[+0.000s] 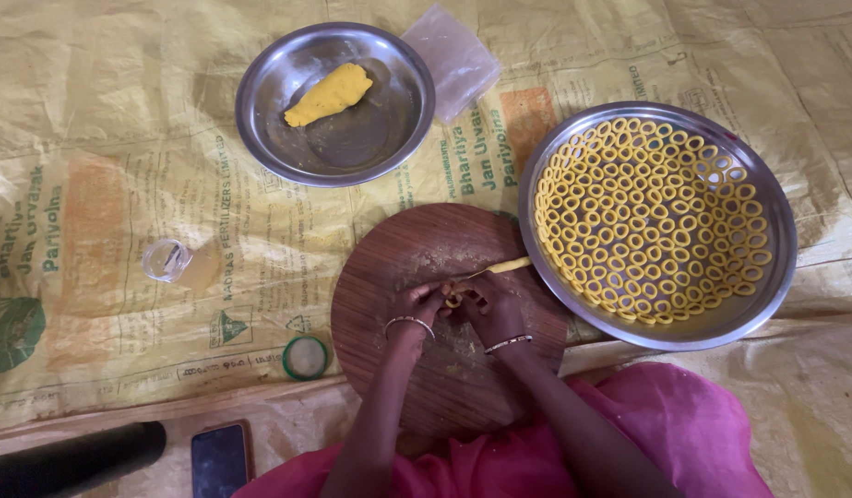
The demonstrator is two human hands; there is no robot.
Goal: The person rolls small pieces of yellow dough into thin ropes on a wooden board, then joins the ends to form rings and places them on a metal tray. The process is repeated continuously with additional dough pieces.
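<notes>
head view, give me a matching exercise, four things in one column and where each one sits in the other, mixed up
Things:
1. dough lump
2. dough rings
3. dough strand
4. green lid

Places:
A. flat on the yellow sheet, left of the wooden board
B. in the small steel bowl at top
C. on the board, running right from the two hands
D. packed in rows in the big steel tray on the right

Pairs: 1-B, 2-D, 3-C, 4-A
</notes>
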